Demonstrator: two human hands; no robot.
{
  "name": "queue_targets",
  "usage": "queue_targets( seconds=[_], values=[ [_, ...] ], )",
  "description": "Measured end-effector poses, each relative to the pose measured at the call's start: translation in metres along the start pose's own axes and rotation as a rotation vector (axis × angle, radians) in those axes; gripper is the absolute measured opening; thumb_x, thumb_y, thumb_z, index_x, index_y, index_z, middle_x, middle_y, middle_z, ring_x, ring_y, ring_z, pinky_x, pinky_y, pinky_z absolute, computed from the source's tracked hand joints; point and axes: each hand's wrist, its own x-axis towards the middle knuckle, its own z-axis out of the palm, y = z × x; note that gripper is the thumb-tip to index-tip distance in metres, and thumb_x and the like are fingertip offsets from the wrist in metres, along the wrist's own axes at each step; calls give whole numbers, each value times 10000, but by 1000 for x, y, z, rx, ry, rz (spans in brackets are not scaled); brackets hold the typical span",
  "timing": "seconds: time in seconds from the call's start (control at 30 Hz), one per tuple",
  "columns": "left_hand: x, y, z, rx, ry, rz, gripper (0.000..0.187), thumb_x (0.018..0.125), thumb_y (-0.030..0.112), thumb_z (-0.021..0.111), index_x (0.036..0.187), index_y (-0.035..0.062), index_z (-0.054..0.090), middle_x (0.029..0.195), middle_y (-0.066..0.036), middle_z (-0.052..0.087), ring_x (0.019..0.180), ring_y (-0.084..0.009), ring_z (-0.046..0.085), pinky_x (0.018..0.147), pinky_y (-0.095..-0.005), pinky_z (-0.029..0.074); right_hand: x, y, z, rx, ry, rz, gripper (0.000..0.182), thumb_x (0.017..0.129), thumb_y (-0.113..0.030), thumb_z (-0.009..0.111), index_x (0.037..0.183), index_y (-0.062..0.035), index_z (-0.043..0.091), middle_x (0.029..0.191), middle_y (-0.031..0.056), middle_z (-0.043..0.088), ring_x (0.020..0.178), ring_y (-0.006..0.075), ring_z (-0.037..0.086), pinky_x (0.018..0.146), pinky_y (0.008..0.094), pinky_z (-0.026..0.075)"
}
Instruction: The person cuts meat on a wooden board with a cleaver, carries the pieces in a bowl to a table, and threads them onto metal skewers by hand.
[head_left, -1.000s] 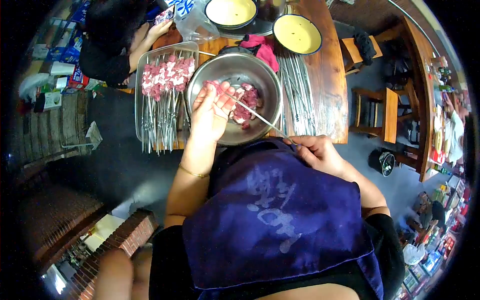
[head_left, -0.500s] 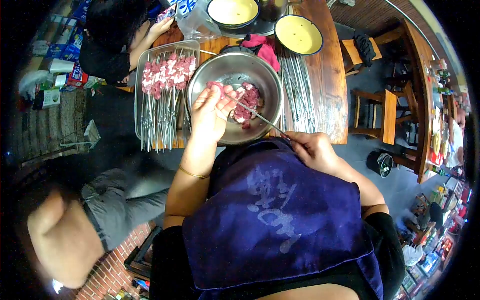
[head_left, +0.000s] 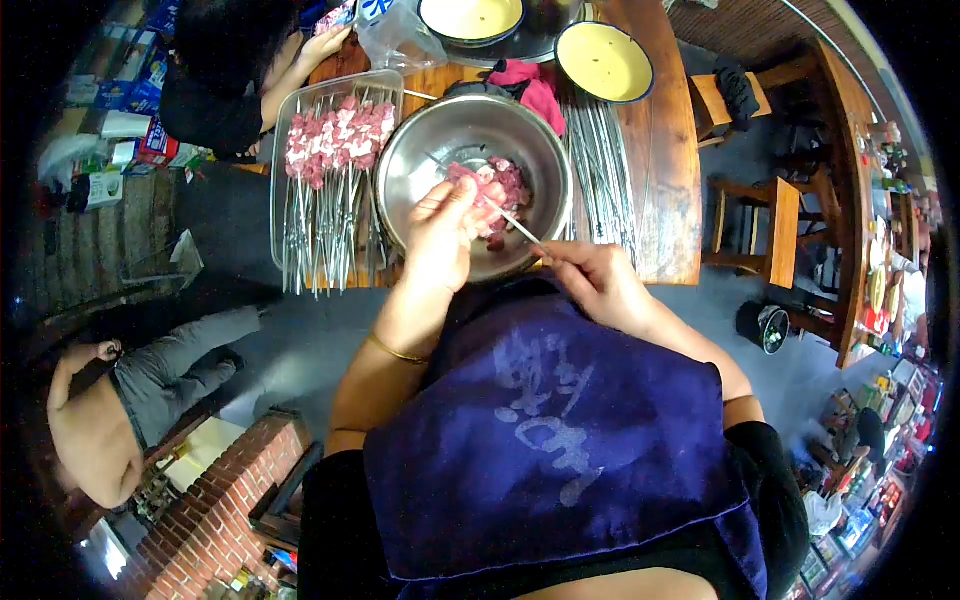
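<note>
Over a steel bowl, my left hand pinches a piece of raw meat that is on a metal skewer. The skewer's tip shows past the meat on the far left side. My right hand is closed around the skewer's near end at the bowl's front right rim. More raw meat pieces lie in the bowl, partly hidden by my left hand. Left of the bowl, a clear tray holds many skewers threaded with meat.
Bare metal skewers lie right of the bowl. Behind are yellow basins, a red cloth and a plastic bag. Another person's hand is at the back left. A shirtless person is at the far left.
The skewer has been pushed through the meat, so its tip now shows beyond it. My hands are closer together. The shirtless person is farther away, toward the left.
</note>
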Motion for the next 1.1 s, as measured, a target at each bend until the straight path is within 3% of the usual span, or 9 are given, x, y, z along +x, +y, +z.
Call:
queue_targets(
  seconds=[0.07, 0.13, 0.2, 0.27, 0.43, 0.6, 0.83, 0.93, 1.1],
  values=[
    [-7, -4, 11, 90, -16, -14, 217, 957, 205, 624, 1084, 30, 624, 1003, -127, 699, 916, -211, 683, 808, -343, 555, 10, 5, 5, 64, 25, 18, 279, 903, -74, 566, 1162, -30, 660, 817, 202, 688, 702, 235, 701, 663, 339, 543],
    [7, 2, -27, 299, -73, -66, 303, 966, 201, 614, 1208, 20, 591, 1140, -121, 675, 1014, -173, 660, 894, -331, 532, 11, 1, -2, 142, -19, 125, 265, 987, -57, 501, 1199, 29, 635, 834, 6, 637, 736, 65, 536, 677, 237, 476],
    [22, 29, -45, 413, 135, 82, 384, 1004, 246, 540, 1319, 27, 520, 1237, -142, 634, 1116, -209, 621, 976, -368, 481, 10, 2, -16, 173, 14, 168, 249, 945, -85, 534, 1135, 7, 667, 815, 134, 700, 729, 138, 646, 688, 296, 526],
    [31, 53, -61, 730, 181, 195, 402, 1000, 212, 549, 1346, 12, 503, 1250, -122, 630, 1141, -167, 591, 1002, -322, 448, 3, 15, -26, 200, 36, 279, 253, 962, -94, 530, 1153, 18, 653, 718, 18, 602, 644, 71, 513, 600, 258, 463],
    [54, 42, -90, 1510, -143, 187, 210, 907, 66, 622, 1106, 7, 660, 1028, -128, 710, 929, -174, 688, 827, -303, 544, -17, 34, -35, 349, 98, 399, 247, 974, -69, 525, 1170, 26, 642, 725, -53, 533, 624, 26, 424, 542, 210, 369],
    [73, 2, -64, 2129, -257, 306, 190, 809, 201, 661, 992, 169, 700, 965, -80, 671, 905, -297, 660, 760, -430, 532, -31, 41, -33, 330, 114, 396, 235, 979, -84, 534, 1159, 27, 636, 752, -56, 536, 642, 30, 442, 560, 210, 388],
    [83, -20, -65, 2051, -120, 48, 206, 778, 231, 703, 931, 96, 678, 840, -99, 692, 806, -268, 675, 723, -399, 524, -39, 43, -36, 271, 140, 395, 229, 968, -83, 546, 1137, 40, 637, 773, -35, 585, 671, 33, 488, 586, 212, 427],
    [87, -18, -85, 1622, -98, -51, 185, 754, 231, 729, 879, 96, 707, 828, -81, 708, 779, -222, 691, 691, -369, 532, -41, 44, -35, 309, 125, 437, 231, 962, -80, 548, 1135, 41, 640, 774, -27, 600, 675, 36, 498, 595, 220, 441],
    [69, 2, -79, 190, -96, -268, 200, 944, 88, 565, 1134, 33, 592, 1018, -138, 682, 867, -263, 688, 736, -373, 578, -35, 26, -41, 201, -10, 289, 241, 950, -66, 517, 1131, 2, 660, 787, 45, 661, 714, 94, 579, 663, 285, 507]
  ],
)
